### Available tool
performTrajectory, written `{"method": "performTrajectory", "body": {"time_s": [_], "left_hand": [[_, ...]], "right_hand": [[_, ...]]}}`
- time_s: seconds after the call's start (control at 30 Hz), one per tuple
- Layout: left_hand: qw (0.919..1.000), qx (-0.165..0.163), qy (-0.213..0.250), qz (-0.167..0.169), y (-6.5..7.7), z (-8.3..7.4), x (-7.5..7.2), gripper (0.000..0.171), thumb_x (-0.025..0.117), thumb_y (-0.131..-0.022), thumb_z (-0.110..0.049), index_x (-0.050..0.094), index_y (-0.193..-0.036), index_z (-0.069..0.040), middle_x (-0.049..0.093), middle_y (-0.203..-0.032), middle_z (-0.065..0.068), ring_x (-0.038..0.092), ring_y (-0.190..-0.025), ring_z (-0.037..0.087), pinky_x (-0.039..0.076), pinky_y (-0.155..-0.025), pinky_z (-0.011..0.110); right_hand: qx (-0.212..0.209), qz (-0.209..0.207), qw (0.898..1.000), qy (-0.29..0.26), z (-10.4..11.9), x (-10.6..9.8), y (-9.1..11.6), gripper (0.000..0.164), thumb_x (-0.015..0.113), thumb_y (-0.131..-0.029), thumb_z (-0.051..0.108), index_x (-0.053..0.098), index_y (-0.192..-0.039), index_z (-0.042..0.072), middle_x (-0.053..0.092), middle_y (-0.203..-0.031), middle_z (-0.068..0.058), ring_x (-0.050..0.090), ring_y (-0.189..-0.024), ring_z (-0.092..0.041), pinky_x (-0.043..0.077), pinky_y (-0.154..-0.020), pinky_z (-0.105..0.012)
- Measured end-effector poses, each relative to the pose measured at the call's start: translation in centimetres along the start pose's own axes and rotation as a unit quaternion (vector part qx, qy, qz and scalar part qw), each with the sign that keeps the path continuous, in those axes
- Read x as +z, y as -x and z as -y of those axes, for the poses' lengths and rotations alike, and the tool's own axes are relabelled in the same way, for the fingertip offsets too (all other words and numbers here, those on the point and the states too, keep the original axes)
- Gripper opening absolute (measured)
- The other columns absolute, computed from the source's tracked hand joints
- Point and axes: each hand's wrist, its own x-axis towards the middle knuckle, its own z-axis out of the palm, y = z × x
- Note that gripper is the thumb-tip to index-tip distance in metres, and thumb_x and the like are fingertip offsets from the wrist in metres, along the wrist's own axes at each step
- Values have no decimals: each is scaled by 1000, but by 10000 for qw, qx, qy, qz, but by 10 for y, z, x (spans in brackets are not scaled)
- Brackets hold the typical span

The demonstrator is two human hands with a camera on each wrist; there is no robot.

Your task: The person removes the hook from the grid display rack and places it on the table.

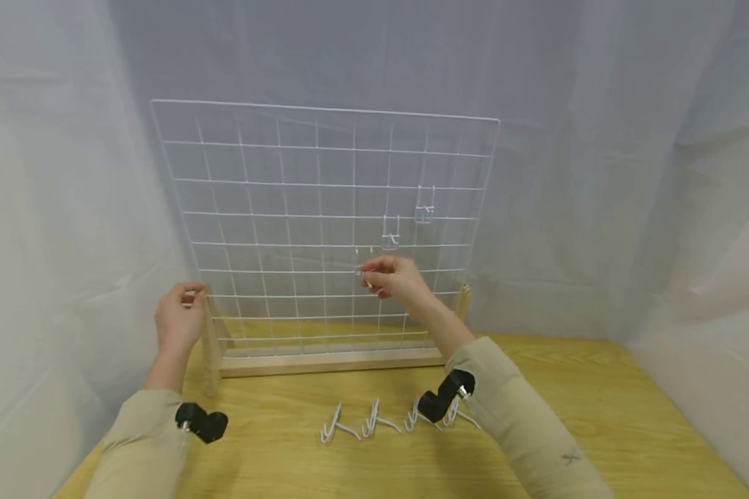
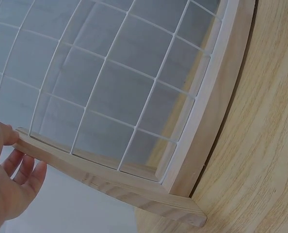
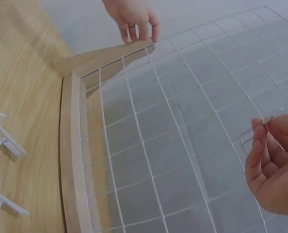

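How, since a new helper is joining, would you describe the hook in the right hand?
Find the white wire grid panel in its wooden stand. Just right of the panel's middle, the right hand pinches a white wire hook. Unlike the two hooks hanging higher to its right and four hooks on the table, this one is held.

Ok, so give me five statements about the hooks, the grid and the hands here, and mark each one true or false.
1. The right hand holds a white hook at the wire grid. True.
2. The left hand holds a hook too. False: it grips the wooden stand.
3. Two other hooks hang on the wire grid. True.
4. Six hooks lie on the table. False: four hooks do.
5. The wire grid lies flat. False: it stands up in the wooden stand.
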Motion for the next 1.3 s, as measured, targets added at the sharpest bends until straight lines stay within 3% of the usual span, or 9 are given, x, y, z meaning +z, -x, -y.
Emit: {"method": "performTrajectory", "body": {"time_s": [0.23,0.47,0.73,0.93,1.17,1.3], "left_hand": [[10000,-10,36,-8,0,1,0,29,45,-95,-11,57,-118,1,56,-106,25,55,-91,30,39,-58,20],[10000,30,49,-19,2,2,2,29,44,-95,-11,58,-117,2,56,-105,25,55,-91,33,40,-63,26],[10000,34,54,-10,1,1,-1,30,43,-95,-11,57,-119,2,55,-107,26,54,-92,33,39,-61,24],[9999,105,60,-71,0,2,-2,29,44,-95,-9,57,-117,3,56,-105,26,53,-90,32,40,-63,27],[10000,60,51,-59,2,0,-2,30,42,-95,-8,56,-118,3,55,-105,27,53,-92,36,40,-69,34],[9999,46,62,-67,2,-1,-2,30,42,-94,-7,56,-119,3,54,-106,27,53,-93,36,39,-69,35]], "right_hand": [[-114,268,9988,388,-18,-4,15,23,60,-90,9,63,-110,-2,68,-90,-10,57,-74,-13,49,-66,-29],[-13,596,9971,479,-39,-11,40,25,59,-90,7,61,-113,-4,66,-99,-19,60,-80,-18,51,-69,-32],[-150,899,9938,636,-51,-17,65,24,60,-89,7,61,-110,-4,67,-91,-11,60,-88,-33,51,-68,-33],[-154,986,9926,694,-56,-17,75,23,63,-86,7,63,-107,-3,64,-83,-1,57,-72,-19,49,-62,-27],[-217,1176,9894,820,-64,-13,87,23,62,-86,5,61,-106,-8,63,-86,-17,53,-68,-13,47,-62,-25],[-231,1241,9887,815,-67,-9,92,21,63,-86,4,62,-104,-7,64,-86,-14,55,-70,-13,47,-61,-24]]}}
